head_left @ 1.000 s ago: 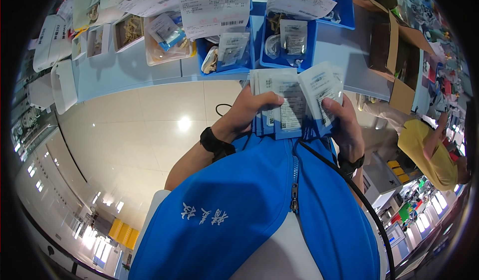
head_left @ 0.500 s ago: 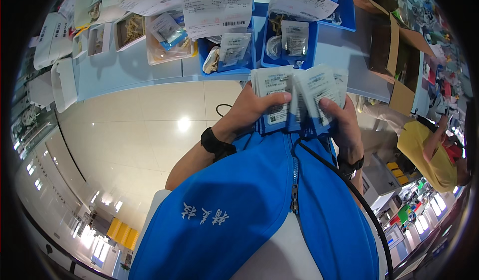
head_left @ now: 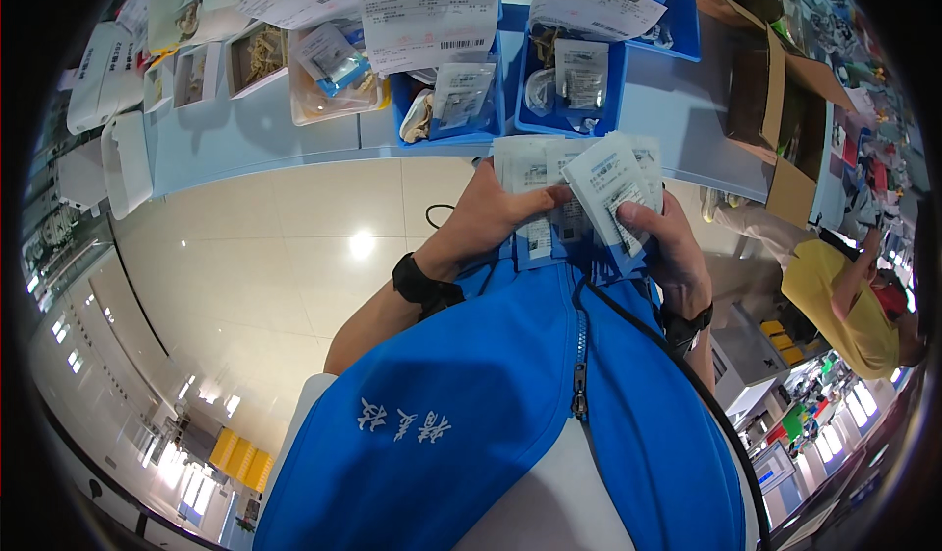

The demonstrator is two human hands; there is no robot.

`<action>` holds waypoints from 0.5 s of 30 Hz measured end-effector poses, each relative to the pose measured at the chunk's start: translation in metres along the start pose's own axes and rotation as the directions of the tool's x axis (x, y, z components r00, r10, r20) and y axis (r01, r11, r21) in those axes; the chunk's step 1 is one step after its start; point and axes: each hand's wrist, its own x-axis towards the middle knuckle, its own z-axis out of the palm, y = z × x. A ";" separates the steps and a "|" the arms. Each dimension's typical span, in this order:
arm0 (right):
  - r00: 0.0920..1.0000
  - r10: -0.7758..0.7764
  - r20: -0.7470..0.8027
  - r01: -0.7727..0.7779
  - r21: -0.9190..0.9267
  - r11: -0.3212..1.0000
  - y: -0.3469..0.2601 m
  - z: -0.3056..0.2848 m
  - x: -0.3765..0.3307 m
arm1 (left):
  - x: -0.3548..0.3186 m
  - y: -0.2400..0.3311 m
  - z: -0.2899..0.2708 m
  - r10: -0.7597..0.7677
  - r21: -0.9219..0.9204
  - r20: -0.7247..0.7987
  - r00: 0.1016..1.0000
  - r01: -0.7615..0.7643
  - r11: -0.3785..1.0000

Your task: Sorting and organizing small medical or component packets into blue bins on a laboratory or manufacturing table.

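Note:
Several flat white-and-blue sachets (head_left: 525,166) are fanned out between my two hands, just in front of the table edge. My left hand (head_left: 491,208) grips the left part of the bunch, thumb pressed across the front and fingers behind. With its thumb on a tilted sachet (head_left: 606,190), my right hand (head_left: 669,242) holds the right part; its other fingers are mostly hidden behind. The sachets overlap, and their lower ends hang before my blue jacket (head_left: 442,374).
Beyond my hands, a blue bin (head_left: 446,129) and a second blue bin (head_left: 610,100) hold packets and small parts. Clipboards with paper sheets (head_left: 432,26) lean over them. A clear tray (head_left: 339,107) sits left, an open cardboard box (head_left: 775,100) right. A person in yellow (head_left: 834,296) is at far right.
The fan of sachets has shifted: one on the right now tilts left over the middle ones. My right hand has moved slightly left; my left hand barely differs.

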 end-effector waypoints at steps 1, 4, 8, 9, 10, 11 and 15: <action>1.000 -0.002 0.004 0.002 -0.007 1.000 0.000 0.000 0.000 | 0.000 0.000 0.001 0.000 0.002 0.002 1.000 0.000 1.000; 1.000 -0.013 -0.011 0.013 -0.010 1.000 -0.002 0.003 -0.002 | 0.003 -0.003 0.002 0.044 -0.051 0.029 0.999 -0.042 0.998; 0.997 -0.056 -0.048 0.054 -0.049 0.997 0.000 -0.002 -0.004 | -0.004 0.000 0.001 0.025 -0.130 0.032 0.999 -0.020 0.991; 0.997 -0.056 -0.049 0.054 -0.048 0.997 -0.001 -0.003 -0.004 | -0.005 0.002 -0.001 -0.032 -0.236 0.055 0.998 0.045 0.971; 0.998 -0.048 -0.037 0.046 -0.050 0.998 -0.002 -0.003 -0.004 | -0.006 0.002 -0.003 -0.086 -0.338 0.082 0.993 0.109 0.935; 0.999 -0.040 -0.025 0.039 -0.051 0.998 -0.002 -0.003 -0.004 | -0.007 0.002 -0.003 -0.086 -0.338 0.081 0.993 0.109 0.935; 0.999 -0.044 -0.015 0.044 -0.016 0.999 -0.001 -0.005 -0.003 | -0.005 0.004 0.001 -0.051 -0.274 0.041 0.998 0.060 0.960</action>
